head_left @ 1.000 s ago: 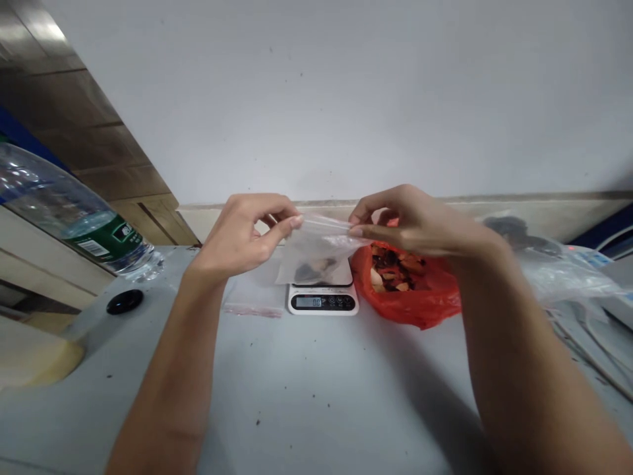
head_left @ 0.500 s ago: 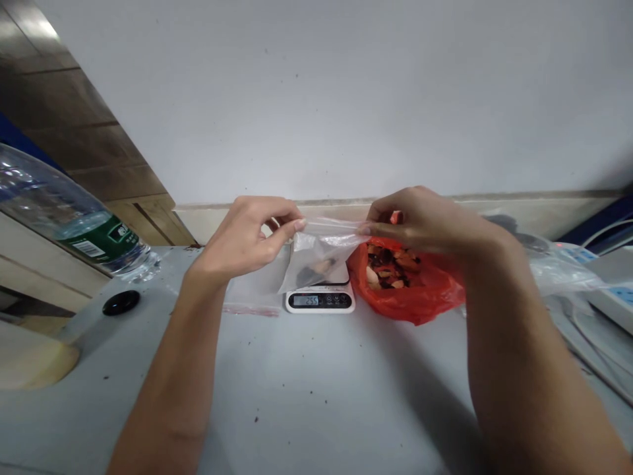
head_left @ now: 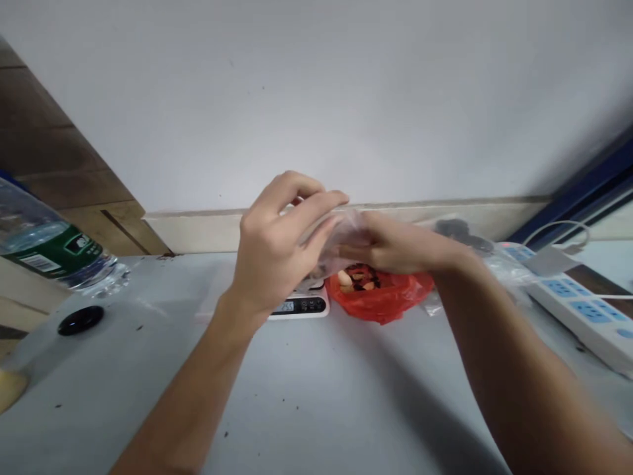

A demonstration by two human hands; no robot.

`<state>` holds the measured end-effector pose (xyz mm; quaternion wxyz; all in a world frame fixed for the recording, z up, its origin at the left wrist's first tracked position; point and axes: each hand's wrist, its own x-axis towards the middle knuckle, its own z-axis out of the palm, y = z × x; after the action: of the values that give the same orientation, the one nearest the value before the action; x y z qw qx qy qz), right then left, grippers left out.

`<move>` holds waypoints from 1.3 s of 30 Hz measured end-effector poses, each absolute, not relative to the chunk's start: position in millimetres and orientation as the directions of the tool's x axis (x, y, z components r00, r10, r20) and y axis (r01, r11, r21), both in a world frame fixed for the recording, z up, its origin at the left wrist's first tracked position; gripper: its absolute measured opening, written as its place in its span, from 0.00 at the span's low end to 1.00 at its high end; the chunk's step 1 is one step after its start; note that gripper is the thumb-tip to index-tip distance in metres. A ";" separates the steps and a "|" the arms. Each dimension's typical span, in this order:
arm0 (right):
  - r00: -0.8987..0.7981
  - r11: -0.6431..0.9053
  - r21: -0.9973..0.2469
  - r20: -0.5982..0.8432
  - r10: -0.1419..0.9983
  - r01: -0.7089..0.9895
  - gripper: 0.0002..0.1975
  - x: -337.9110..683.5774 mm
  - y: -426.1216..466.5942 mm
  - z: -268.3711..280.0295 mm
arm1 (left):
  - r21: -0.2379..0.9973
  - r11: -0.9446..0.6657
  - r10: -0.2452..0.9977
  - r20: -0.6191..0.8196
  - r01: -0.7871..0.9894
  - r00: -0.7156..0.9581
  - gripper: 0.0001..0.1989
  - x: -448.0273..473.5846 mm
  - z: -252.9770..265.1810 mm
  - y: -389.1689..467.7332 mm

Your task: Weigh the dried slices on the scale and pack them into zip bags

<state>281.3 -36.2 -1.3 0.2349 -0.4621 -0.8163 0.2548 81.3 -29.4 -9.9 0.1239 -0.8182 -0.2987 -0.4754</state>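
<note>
A clear plastic zip bag [head_left: 342, 239] is bunched between my two hands, above the digital scale. My left hand [head_left: 281, 237] has its thumb against the bag's left side, its fingers curving over the top. From the right, my right hand [head_left: 390, 241] pinches the bag's other side, thumb and fingers closed on it. The white scale [head_left: 304, 309] is partly covered by my left hand and wrist; its display reads about 255. Just right of it, a red plastic bag [head_left: 380, 307] stands open with dark and tan dried pieces [head_left: 363, 278] inside.
A water bottle with a green label [head_left: 54, 247] is at the far left, near a black oval object [head_left: 82, 320]. White power strips [head_left: 583, 316] with cables lie on the right, beside crumpled clear plastic [head_left: 509, 270]. A white wall [head_left: 316, 105] rises behind the table.
My hands have come closer together, and the zip bag, spread flat between them before, is now bunched. The view has shifted to the right.
</note>
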 end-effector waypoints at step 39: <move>-0.173 0.158 -0.074 -0.314 0.933 0.985 0.25 292.9 -29.6 -57.4 | 0.350 -0.748 0.649 0.209 0.564 0.732 0.14 97.2 -43.3 -20.2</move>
<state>292.9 -29.6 -57.4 -0.0977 -0.6355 -0.7546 0.1312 97.2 -20.2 -43.3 -0.1325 -0.9211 -0.3290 -0.1608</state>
